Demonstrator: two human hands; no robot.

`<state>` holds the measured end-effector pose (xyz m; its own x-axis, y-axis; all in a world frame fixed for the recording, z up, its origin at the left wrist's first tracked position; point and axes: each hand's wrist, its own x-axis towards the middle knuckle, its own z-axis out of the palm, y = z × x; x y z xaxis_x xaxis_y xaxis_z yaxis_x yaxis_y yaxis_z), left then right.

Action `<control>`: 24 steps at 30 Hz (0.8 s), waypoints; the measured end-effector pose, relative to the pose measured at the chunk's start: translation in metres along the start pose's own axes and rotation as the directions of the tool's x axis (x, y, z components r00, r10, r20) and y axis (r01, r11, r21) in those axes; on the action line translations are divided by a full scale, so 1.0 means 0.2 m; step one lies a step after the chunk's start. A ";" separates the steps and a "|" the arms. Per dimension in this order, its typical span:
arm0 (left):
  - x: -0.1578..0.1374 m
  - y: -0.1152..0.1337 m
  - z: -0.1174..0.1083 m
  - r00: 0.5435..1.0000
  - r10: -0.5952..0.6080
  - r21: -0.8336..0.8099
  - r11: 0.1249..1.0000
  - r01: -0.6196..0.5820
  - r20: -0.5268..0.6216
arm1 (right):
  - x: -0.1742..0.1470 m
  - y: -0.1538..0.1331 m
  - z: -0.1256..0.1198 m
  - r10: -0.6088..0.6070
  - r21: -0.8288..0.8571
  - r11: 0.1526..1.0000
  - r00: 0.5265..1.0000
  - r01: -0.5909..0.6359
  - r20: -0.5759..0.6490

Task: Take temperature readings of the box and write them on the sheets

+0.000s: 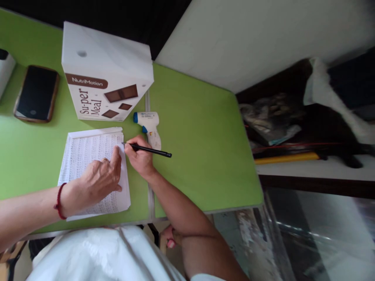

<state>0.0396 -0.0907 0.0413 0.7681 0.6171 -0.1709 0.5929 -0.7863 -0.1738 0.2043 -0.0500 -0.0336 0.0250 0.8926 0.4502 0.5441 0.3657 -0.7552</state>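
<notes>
A stack of white paper sheets lies on the green table, its top sheet covered in rows of small handwriting. My left hand rests on this sheet, index finger stretched toward the right edge and thumb apart; it holds nothing. A slim black pen is pinched in my right hand, at the upper right edge of the stack. The pen's tip is at the paper beside my left index fingertip; whether it touches is too small to tell. Just behind my right hand lies a white and blue gun-shaped thermometer.
A white NutriMotion box stands behind the papers. Left of it lies a dark smartphone, with a white object at the edge. The green table ends at the right, near a cluttered shelf with plastic bags and a yellow strip.
</notes>
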 end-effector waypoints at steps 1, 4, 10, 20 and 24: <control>0.00 0.00 -0.01 1.000 -0.002 0.001 1.000 0.002 0.015 | 0.00 0.00 0.00 0.000 -0.001 1.000 1.000 0.000 0.003; 0.00 -0.01 -0.02 1.000 -0.006 0.014 1.000 0.006 0.027 | 0.00 0.00 0.00 -0.006 0.003 1.000 1.000 0.006 0.008; 0.00 0.00 0.01 1.000 -0.024 -0.052 0.998 0.024 0.004 | 0.00 0.00 0.00 0.047 0.006 0.999 0.999 -0.047 -0.007; 0.00 -0.01 -0.02 1.000 -0.027 -0.058 0.998 0.027 0.002 | 0.00 0.01 0.01 0.072 -0.002 0.997 0.997 -0.072 0.017; 0.00 -0.01 -0.05 0.999 -0.044 -0.102 0.994 0.046 0.028 | 0.00 0.01 0.01 0.039 -0.007 0.999 0.999 -0.039 0.008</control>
<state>0.0411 -0.0898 0.0512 0.7345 0.6515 -0.1900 0.6495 -0.7560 -0.0816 0.2042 -0.0496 -0.0365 0.0397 0.9084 0.4162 0.5489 0.3283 -0.7688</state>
